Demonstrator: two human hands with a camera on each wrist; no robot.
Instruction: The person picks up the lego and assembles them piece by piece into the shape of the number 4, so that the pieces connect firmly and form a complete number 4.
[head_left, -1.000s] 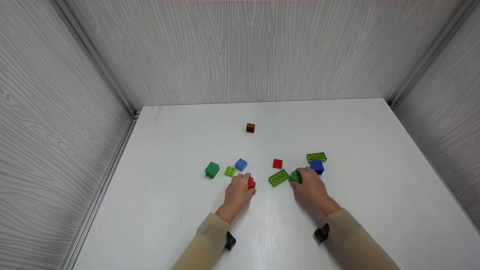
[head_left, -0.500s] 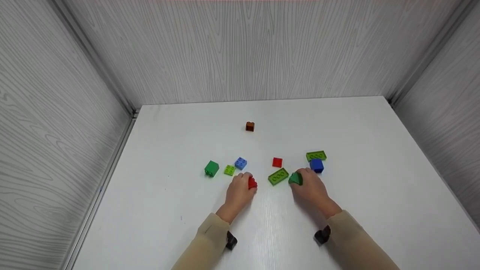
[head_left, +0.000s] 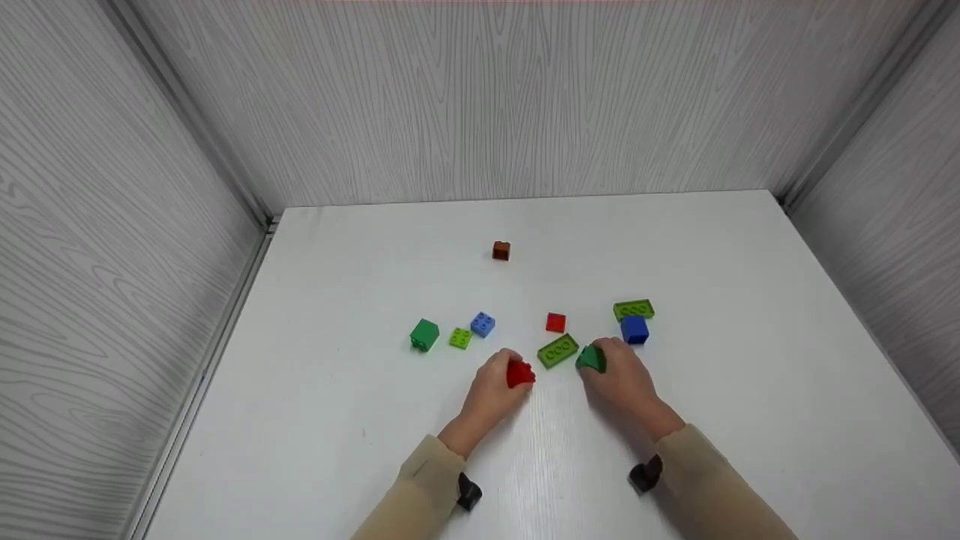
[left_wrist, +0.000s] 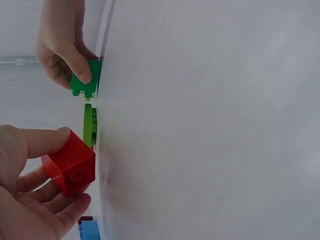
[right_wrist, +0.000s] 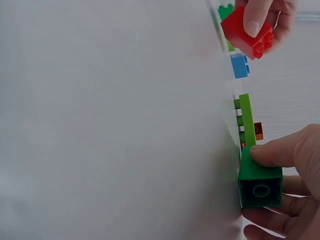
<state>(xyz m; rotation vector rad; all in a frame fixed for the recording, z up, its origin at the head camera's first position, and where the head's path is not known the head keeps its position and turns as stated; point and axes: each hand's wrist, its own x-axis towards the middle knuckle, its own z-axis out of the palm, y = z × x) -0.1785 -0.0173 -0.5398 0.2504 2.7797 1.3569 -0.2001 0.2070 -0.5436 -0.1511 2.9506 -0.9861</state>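
Note:
A red toy building brick [head_left: 519, 373] is pinched between the thumb and fingers of my left hand [head_left: 491, 390]. In the left wrist view this red brick [left_wrist: 72, 162] is tilted and held off the table, its hollow underside partly showing. My right hand [head_left: 624, 381] grips a dark green brick [head_left: 591, 358], which lies on its side at the table surface; the right wrist view shows the hollow underside of that green brick [right_wrist: 261, 182]. Between the hands, slightly farther off, lies a lime green long brick [head_left: 557, 351]. The two held bricks are apart.
Beyond the left hand lie a green brick [head_left: 424, 335], a small lime brick [head_left: 460, 338] and a light blue brick [head_left: 482, 324]. A flat red brick [head_left: 556, 322] sits past the lime one. Farther right are a dark blue brick [head_left: 634, 329] and another lime brick [head_left: 634, 308]. A brown brick [head_left: 501, 250] stands farthest.
My left hand has moved right with the red brick, turning it so more of it shows. The right hand and its green brick have stayed almost in place.

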